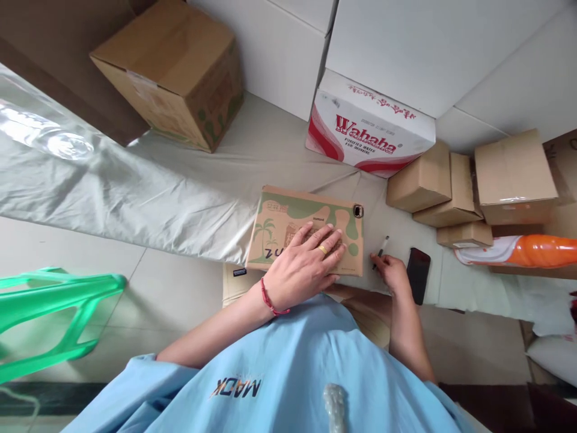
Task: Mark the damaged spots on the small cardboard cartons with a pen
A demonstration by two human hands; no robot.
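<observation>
A flat brown cardboard box (311, 207) with green printed patches and palm trees lies at the front edge of the cloth-covered table. Spread across its top is my left hand (311, 255), palm down, with a ring and a red string bracelet. Dark handwritten marks (273, 252) show on the lid left of the fingers, and part of the lid is hidden under the hand. To the right of the box, my right hand (391, 270) pinches a slim dark-and-light pen (383, 248) just above the cloth. A black phone (419, 275) lies right beside that hand.
A red-and-white Wahaha carton (369, 132) stands against the wall. Several small brown boxes (424, 180) and an orange bottle (536, 250) are at the right. A larger cardboard box (180, 72) sits back left. A green stool (67, 319) stands on the floor at left.
</observation>
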